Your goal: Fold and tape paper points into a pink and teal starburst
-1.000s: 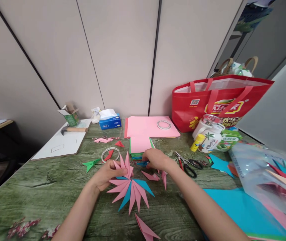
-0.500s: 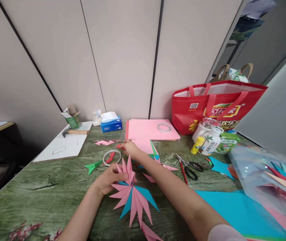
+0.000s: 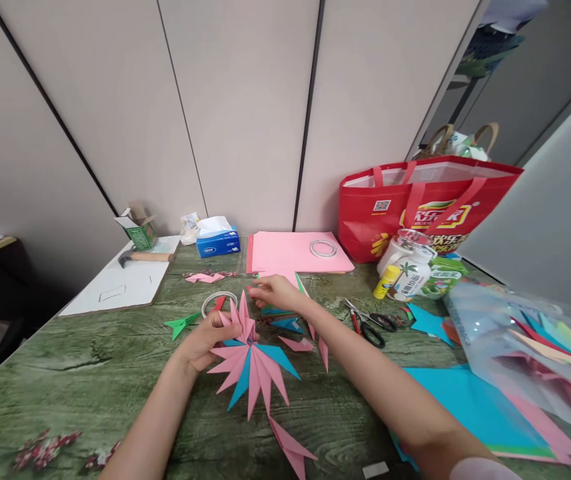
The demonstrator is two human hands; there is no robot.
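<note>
A spiky flower of folded pink and blue paper point(image 3: 260, 373) fans out over the table. My left hand point(image 3: 204, 340) grips its left upper side, thumb across the pink points. Farther out, my right hand point(image 3: 283, 295) has its fingertips drawn together at a small red paper piece point(image 3: 250, 291), mostly hidden by the fingers. Near the hands lie a roll of tape point(image 3: 206, 305), a green folded piece point(image 3: 181, 325) and a pink folded piece point(image 3: 296, 344). Another pink folded piece point(image 3: 293, 448) lies below the flower.
Scissors point(image 3: 371, 328) lie to the right, by a glue stick point(image 3: 386, 283) and a white jar point(image 3: 409, 277). Pink sheets point(image 3: 285, 250), a tissue box point(image 3: 218, 244) and a red bag point(image 3: 365, 220) stand behind. A hammer point(image 3: 150, 257) rests on a white board point(image 3: 120, 290). Blue paper point(image 3: 470, 407) lies right.
My right hand has drawn back slightly to the right, the red piece moving with its fingertips. My left hand and the flower have shifted a little left and up in view.
</note>
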